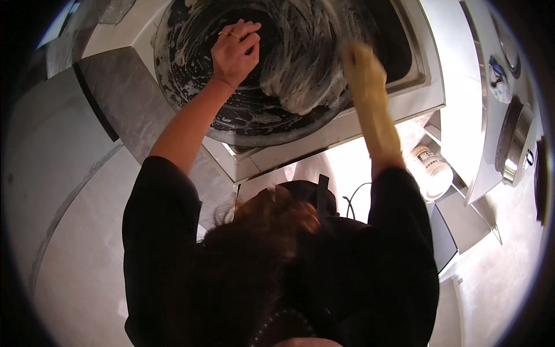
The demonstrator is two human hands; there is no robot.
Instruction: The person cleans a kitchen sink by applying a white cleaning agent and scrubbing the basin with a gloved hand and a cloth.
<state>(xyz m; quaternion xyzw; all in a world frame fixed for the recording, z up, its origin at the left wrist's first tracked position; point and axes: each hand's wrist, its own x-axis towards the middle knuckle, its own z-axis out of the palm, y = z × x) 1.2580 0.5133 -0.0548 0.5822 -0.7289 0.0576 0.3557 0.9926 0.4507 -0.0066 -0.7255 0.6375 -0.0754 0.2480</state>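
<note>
A large round dark surface [243, 115], streaked with whitish suds, spans the top middle of the head view and overlaps a sink. My left hand [236, 52], bare and with rings on its fingers, is over its left part with the fingers curled; whether it grips anything cannot be made out. On my right hand [363, 65] is a long yellowish glove, blurred, at the right side of the round surface. Its fingers look bunched, and whatever may be under them is hidden. The thickest suds lie between the two hands.
The sink's metal rim [422, 65] curves at the upper right, set in a pale counter [303, 149]. A plastic tub bearing writing [431, 173] stands low on the right. Farther right, a lidded metal pot [518, 143] and a crumpled bag [499, 80] rest on a white surface.
</note>
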